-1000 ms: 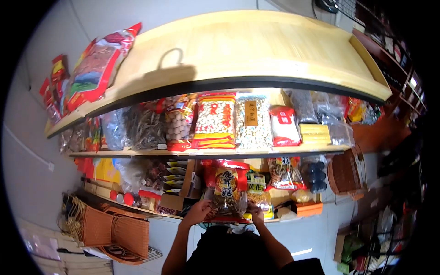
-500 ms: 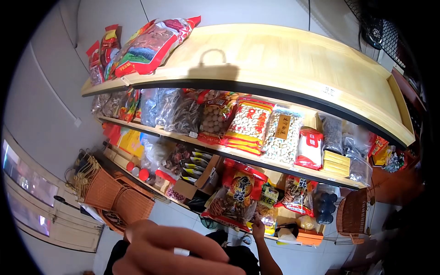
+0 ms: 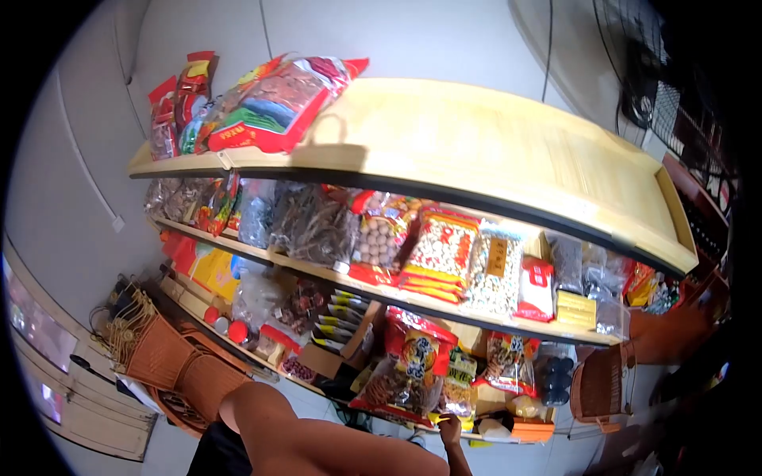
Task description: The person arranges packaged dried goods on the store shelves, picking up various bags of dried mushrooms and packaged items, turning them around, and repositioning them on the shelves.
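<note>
The head view shows the left arm [image 3: 317, 440] as a big, close shape across the bottom. A second ago, both hands were down at the sides of the big clear plastic bag with red edges and dried brown food inside [image 3: 401, 389]. Now only the right hand [image 3: 450, 429] is down by it, so the bag has a hand near just one side. The left side has none on it.

The right hand is near the bag's low right corner, with its fingers curled in. It is too small to tell if they pinch the bag or the yellow and green packet [image 3: 460, 374] just beside it. The left arm is bent and very near the camera. The pictures do not show if its hand is open or closed, or if it holds a thing.

The big bag leans back on the bottom shelf, with its red top up. To its left is an open brown cardboard box [image 3: 321, 362] with dark and yellow packets in a row. Past the yellow and green packet is a clear bag with a red bottom [image 3: 506, 363]. High up, a fat red and clear bag [image 3: 278, 107] lies on the pale wooden top shelf [image 3: 492, 139].
</note>
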Demonstrator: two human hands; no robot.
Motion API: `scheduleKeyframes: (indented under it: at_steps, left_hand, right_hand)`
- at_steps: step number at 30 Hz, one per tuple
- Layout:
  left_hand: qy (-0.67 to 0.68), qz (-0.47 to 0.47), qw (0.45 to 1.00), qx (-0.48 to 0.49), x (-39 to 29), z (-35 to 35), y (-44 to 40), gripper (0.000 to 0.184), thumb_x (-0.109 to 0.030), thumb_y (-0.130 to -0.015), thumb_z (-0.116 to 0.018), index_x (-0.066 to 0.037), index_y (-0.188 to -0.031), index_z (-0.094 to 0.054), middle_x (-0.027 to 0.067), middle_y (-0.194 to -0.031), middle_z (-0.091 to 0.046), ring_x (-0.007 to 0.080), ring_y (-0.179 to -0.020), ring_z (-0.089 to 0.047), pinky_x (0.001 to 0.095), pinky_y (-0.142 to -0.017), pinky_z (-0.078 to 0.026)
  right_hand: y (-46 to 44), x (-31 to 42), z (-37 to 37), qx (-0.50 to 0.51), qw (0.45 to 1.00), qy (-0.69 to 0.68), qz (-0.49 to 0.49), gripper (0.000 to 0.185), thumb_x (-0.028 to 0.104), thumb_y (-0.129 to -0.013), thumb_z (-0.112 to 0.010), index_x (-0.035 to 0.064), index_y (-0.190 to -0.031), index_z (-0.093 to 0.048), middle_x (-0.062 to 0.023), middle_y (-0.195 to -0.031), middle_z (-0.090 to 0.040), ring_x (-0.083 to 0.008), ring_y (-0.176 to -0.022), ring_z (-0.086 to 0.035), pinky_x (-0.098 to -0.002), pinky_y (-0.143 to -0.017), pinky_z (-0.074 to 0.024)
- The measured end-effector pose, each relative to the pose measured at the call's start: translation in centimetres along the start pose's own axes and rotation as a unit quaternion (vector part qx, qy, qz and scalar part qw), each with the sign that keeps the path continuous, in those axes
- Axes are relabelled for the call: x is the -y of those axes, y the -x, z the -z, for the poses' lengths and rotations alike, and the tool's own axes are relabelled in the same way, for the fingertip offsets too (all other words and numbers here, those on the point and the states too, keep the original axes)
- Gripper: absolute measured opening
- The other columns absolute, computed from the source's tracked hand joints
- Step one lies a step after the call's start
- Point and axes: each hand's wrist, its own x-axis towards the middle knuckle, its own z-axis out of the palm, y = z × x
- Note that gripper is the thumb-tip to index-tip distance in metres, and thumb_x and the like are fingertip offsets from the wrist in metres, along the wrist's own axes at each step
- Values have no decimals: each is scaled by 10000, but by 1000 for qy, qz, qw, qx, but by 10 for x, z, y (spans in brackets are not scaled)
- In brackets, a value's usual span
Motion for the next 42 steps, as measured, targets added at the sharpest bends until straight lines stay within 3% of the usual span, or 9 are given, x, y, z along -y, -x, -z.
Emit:
scheduleKeyframes:
  at_steps: [6, 7, 11, 12, 14, 22, 26, 34, 42]
  left_hand:
    - [-25, -98, 988, -121, -3, 66, 28, 268, -346, -877, -648, -299, -1140, -628, 93, -883, -657, 225, -735, -598, 316, -572, -474]
    - [-3, 14, 993, -115, -20, 82, 35, 267, -351, -879, -642, -296, -1140, -626, 102, -894, -658, 233, -736, -598, 321, -574, -476]
    - [-53, 44, 997, 48, 5, 171, 67, 245, -309, -813, -640, -170, -1014, -623, 112, -880, -670, 236, -730, -628, 366, -609, -503]
    - [-106, 174, 977, 55, -4, 186, 69, 159, -190, -770, -633, -60, -859, -641, 77, -806, -678, 214, -689, -643, 355, -638, -515]
    - [-87, 115, 989, 9, 39, 217, 96, 171, -154, -723, -643, -57, -864, -651, 85, -809, -673, 222, -708, -637, 371, -656, -519]
    - [-292, 317, 899, -76, 182, 343, 167, 492, -82, -804, -645, -19, -1254, -458, 184, -1180, -534, 306, -1106, -526, 373, -916, -423]
    - [-434, 351, 825, -81, 225, 376, 190, 616, -117, -760, -692, -28, -1303, -415, 204, -1201, -472, 385, -1164, -450, 424, -1010, -370]
    - [-449, 387, 804, -59, 254, 374, 195, 703, -134, -760, -688, 40, -1356, -358, 218, -1280, -449, 394, -1239, -355, 439, -1061, -313]
    - [-443, 356, 807, -158, 272, 354, 191, 661, -121, -722, -690, 34, -1291, -392, 212, -1232, -468, 413, -1168, -389, 466, -1019, -345]
  right_hand:
    - [-43, 80, -51, 5, 997, 13, 70, 181, 125, -778, -593, 9, -895, -668, -130, -711, -669, -213, -657, -646, -333, -634, -509]
    - [-51, 104, -61, -10, 994, 30, 105, 183, 143, -777, -628, 6, -896, -657, -124, -722, -667, -210, -664, -638, -328, -655, -508]
    - [-61, 215, -93, 14, 967, -169, 191, 95, -23, -849, -551, 10, -901, -623, -56, -780, -628, -137, -696, -599, -265, -659, -482]
    - [-61, 247, -96, 15, 955, -179, 237, 113, -51, -861, -531, 7, -904, -618, -46, -799, -619, -123, -713, -589, -249, -665, -474]
    - [-46, 320, -101, 4, 947, -169, 272, 105, -75, -867, -523, -12, -850, -606, -56, -814, -618, -110, -740, -574, -237, -667, -456]
    - [-32, 565, -90, -29, 738, 28, 673, 71, -58, -764, -530, -21, -817, -559, -133, -797, -591, -224, -715, -567, -325, -681, -458]
    - [-27, 674, -114, -59, 739, 102, 663, 353, -19, -730, -671, -3, -1047, -517, -153, -1008, -529, -265, -903, -538, -347, -782, -452]
    - [-79, 773, -161, -24, 798, 198, 568, 1099, 496, -676, -815, 13, -1445, -196, -286, -1402, -331, -425, -1281, -409, -437, -1048, -385]
    - [-108, 776, -188, 18, 800, 162, 578, 1144, 407, -661, -856, 14, -1472, -150, -275, -1465, -257, -368, -1347, -333, -401, -1107, -308]
